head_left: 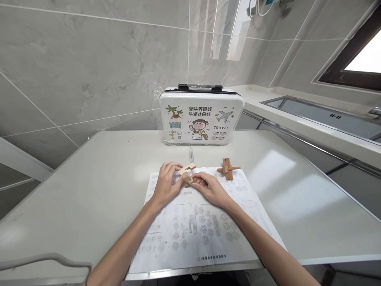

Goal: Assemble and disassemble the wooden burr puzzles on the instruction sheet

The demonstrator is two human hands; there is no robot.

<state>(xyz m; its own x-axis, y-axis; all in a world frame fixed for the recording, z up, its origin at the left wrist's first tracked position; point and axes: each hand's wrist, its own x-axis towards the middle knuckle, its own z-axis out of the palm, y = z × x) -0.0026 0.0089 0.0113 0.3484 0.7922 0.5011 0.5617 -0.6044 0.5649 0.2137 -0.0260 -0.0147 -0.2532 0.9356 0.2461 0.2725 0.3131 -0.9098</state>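
My left hand (166, 183) and my right hand (208, 187) meet over the far end of a printed instruction sheet (196, 226). Both have their fingers closed on a small light wooden puzzle (187, 173) made of crossed blocks, held just above the sheet. One block sticks up and to the right between the thumbs. A second, darker wooden puzzle (228, 169), a cross of interlocked sticks, stands on the sheet's far right corner, a short way right of my right hand and untouched.
The sheet lies on a pale white table (89, 190). A white carry case (200, 117) with cartoon travel pictures stands upright at the table's far edge against a grey tiled wall. A counter with a sink (327, 115) runs along the right. A grey wire (50, 260) curves at bottom left.
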